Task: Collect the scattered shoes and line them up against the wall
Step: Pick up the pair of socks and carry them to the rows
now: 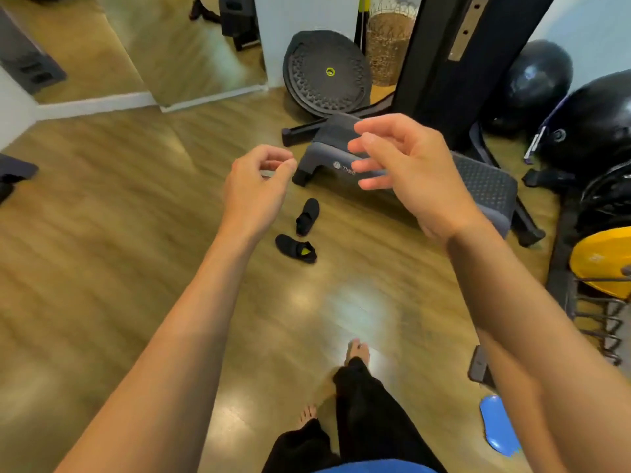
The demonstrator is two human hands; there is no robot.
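Note:
Two small black shoes lie apart on the wooden floor in front of me. One shoe [308, 216] points toward the step platform; the other shoe [296, 248], with a yellow-green lining showing, lies crosswise just below it. My left hand [255, 189] is raised above them, its fingers loosely curled and holding nothing. My right hand [406, 169] is raised to the right, fingers spread and relaxed, also holding nothing. Both hands hover well above the floor.
A grey step platform [485, 189] stands behind the shoes. A round black disc [327, 73] leans on the white wall [307, 15] beside a wicker basket [389, 46]. Black exercise balls [594, 128] and a rack with a yellow plate [601, 261] crowd the right. Mirrors [177, 46] line the left.

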